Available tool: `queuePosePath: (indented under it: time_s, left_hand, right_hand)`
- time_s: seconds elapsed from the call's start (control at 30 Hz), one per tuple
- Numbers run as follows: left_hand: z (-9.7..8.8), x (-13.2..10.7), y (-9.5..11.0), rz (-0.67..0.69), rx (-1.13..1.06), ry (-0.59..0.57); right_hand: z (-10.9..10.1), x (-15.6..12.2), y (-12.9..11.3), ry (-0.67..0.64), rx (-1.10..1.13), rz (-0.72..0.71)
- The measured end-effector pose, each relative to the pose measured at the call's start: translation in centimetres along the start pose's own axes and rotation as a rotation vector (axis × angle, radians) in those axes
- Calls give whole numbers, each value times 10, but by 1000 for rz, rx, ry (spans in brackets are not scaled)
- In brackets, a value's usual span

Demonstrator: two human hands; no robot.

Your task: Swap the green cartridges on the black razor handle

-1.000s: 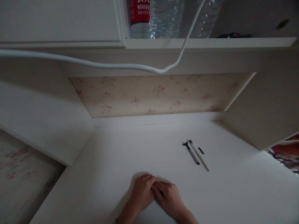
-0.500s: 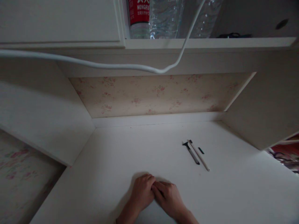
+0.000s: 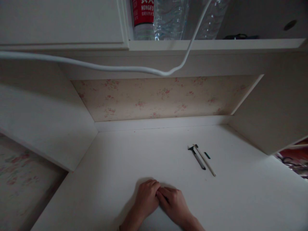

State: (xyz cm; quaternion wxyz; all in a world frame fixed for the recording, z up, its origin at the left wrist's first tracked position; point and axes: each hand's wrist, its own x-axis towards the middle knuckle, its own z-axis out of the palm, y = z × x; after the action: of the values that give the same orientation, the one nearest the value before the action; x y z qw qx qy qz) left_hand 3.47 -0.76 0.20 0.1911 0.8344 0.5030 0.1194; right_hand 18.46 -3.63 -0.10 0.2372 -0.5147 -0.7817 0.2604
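Observation:
My left hand [image 3: 147,196] and my right hand [image 3: 173,202] rest together on the white desktop, low in the head view. Both have curled fingers, and they touch where the fingertips meet. No object shows in either one, though the undersides of the fingers are hidden. To the right and farther back lie a slim grey-handled tool with a black T-shaped head [image 3: 198,159], a thin pale stick like a pencil [image 3: 206,162] and a short dark bar [image 3: 207,155]. These are apart from my hands.
White side panels [image 3: 45,109] flank the desk [image 3: 115,160]. Above runs a shelf [image 3: 216,44] holding clear plastic bottles [image 3: 169,19], one with a red label [image 3: 143,12]. A white cable [image 3: 120,68] hangs across the view. Colourful items [image 3: 295,160] sit beyond the right edge.

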Motion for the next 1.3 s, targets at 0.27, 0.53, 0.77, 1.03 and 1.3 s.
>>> queuePosePath:
  time_s: [0.27, 0.53, 0.77, 1.03, 1.3]
  left_hand:
    - [1, 0, 0, 9, -11, 5]
    - [0, -1, 0, 1, -13, 0]
    - [-4, 0, 6, 1, -39, 60]
    - [-5, -1, 7, 20, -54, 98]
    - [-2, -2, 5, 32, -51, 124]
  right_hand:
    - [2, 1, 2, 5, -16, -7]
    - [0, 0, -1, 17, 51, 1]
    - [-36, 12, 25, 296, 64, 206]
    - [-112, 28, 102, 247, -625, 569]
    - [-117, 28, 118, 126, -602, 556]
